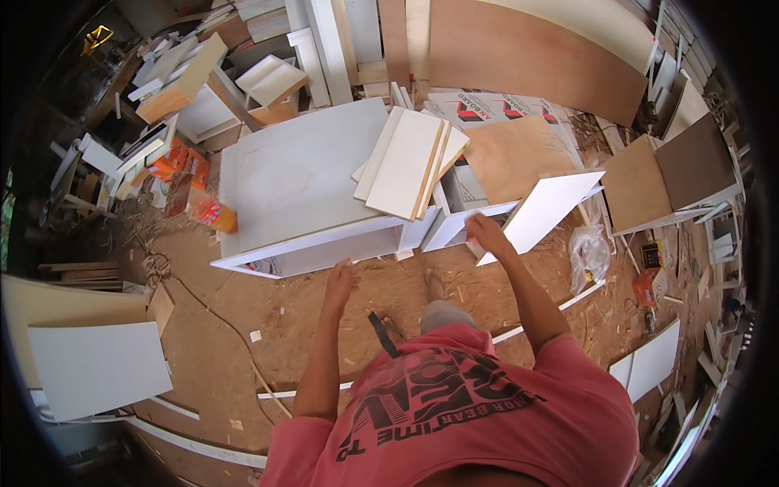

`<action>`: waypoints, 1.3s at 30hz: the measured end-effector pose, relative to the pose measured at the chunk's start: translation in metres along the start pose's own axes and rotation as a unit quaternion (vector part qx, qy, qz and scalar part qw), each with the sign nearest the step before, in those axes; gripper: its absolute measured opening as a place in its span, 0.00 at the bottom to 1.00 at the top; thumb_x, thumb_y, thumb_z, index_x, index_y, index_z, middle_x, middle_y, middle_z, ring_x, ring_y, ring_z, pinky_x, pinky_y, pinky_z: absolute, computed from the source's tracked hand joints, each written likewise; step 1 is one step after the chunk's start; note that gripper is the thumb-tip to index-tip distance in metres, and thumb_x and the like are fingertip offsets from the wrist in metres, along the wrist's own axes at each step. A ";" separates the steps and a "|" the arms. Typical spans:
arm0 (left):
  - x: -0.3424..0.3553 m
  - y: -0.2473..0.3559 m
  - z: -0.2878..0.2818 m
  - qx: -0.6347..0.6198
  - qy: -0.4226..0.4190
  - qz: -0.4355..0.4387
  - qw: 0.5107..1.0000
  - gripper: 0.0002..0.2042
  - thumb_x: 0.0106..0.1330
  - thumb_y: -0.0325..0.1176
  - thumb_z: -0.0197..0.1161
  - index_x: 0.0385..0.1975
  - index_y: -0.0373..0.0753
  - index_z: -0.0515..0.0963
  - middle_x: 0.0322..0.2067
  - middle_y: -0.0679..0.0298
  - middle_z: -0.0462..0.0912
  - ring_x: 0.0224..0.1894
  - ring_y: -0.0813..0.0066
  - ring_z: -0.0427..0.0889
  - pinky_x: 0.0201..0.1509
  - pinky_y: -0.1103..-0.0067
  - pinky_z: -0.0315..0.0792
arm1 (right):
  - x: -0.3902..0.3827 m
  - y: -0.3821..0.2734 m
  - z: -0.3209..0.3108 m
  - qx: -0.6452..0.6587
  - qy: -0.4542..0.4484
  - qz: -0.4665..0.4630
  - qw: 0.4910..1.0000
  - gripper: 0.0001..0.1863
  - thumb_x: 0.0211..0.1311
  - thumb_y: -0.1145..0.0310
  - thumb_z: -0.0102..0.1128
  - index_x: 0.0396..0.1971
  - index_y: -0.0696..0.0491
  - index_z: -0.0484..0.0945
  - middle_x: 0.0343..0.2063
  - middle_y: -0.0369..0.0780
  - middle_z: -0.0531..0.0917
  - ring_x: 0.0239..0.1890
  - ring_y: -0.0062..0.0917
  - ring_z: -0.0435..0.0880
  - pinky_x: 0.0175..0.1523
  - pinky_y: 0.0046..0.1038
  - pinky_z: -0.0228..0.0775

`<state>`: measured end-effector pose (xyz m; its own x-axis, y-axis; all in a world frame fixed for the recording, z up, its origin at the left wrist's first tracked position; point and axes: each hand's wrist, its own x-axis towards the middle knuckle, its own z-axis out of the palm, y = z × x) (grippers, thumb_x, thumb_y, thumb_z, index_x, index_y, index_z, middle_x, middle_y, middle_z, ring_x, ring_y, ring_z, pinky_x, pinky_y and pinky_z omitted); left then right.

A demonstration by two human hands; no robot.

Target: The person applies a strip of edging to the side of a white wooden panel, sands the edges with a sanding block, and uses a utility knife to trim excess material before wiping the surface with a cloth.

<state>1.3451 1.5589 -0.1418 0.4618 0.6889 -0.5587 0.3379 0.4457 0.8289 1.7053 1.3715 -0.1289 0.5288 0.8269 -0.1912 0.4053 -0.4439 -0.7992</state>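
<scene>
One white panel right of right hand, nearer hand; long axis forward-right. Right grip: can't tell. Left hand empty, half-curled, by front edge of cabinet.

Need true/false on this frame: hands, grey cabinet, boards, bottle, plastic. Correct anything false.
1. White boards rest partly on the large grey cabinet. True.
2. The left hand is the one nearest the slanted white panel. False: the right hand is; the left hand is by the cabinet's front edge.
3. The orange bottle is beyond the cabinet's right end. False: the orange bottle is by its left end.
4. Crumpled clear plastic lies on the floor. True.
</scene>
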 end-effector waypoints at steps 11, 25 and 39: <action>0.112 0.025 0.091 -0.078 0.085 -0.128 0.985 0.28 0.70 0.49 0.52 0.61 0.34 0.62 0.55 0.55 0.70 0.55 0.61 0.73 0.55 0.66 0.70 | 0.333 0.010 -0.011 -0.225 0.090 -0.065 0.968 0.24 0.61 0.55 0.55 0.50 0.56 0.75 0.45 0.52 0.77 0.48 0.49 0.76 0.54 0.45 0.70; 0.179 0.077 0.134 -0.028 0.187 -0.176 0.966 0.21 0.71 0.43 0.53 0.55 0.33 0.66 0.48 0.58 0.73 0.47 0.69 0.75 0.48 0.72 0.73 | 0.377 0.070 -0.044 -0.216 -0.037 0.050 0.974 0.29 0.59 0.47 0.58 0.48 0.59 0.76 0.46 0.53 0.78 0.52 0.47 0.75 0.56 0.43 0.68; 0.234 0.058 0.128 -0.063 0.227 -0.125 0.964 0.31 0.69 0.50 0.55 0.61 0.28 0.63 0.55 0.50 0.73 0.57 0.62 0.72 0.61 0.71 0.64 | 0.404 0.114 -0.042 -0.127 -0.065 0.090 0.986 0.40 0.64 0.36 0.43 0.55 0.60 0.74 0.51 0.56 0.78 0.56 0.43 0.76 0.62 0.35 0.63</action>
<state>1.5783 1.6731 -0.2280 -0.0373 0.7168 -0.6963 0.2773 0.6768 0.6819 1.9962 1.6409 -0.2732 0.5165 0.7567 -0.4009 0.4952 -0.6459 -0.5810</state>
